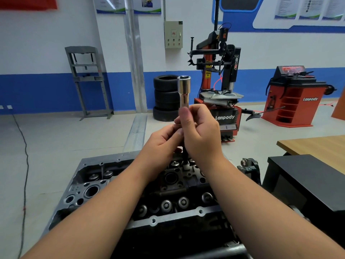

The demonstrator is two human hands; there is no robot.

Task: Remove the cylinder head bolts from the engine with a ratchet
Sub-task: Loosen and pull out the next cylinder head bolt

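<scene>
A workshop with a pale grey concrete floor [56,146] and white walls banded in glossy blue surrounds the work. Nearest the camera sits the engine [115,186], its cast-metal cylinder head dull grey at the rim and oily black inside, studded with round valve spring caps and bored holes along a flat gasket flange. Above it the left hand [164,144] curls its fingers round the lower part of a tool, pinching it from the left. The right hand [201,131] wraps the same tool higher up, thumb laid along it. From that grip a long, polished chrome socket [183,90] stands upright, cylindrical, its open end on top; a dark shaft drops below the hands toward the head. To the right are a matte black box [306,180] and a wood-grain tabletop [317,146]. Beyond stand stacked rubber tyres [165,98], a red tyre changer [222,86], a red wheel balancer [296,96] and a grey steel press frame [87,79].
</scene>
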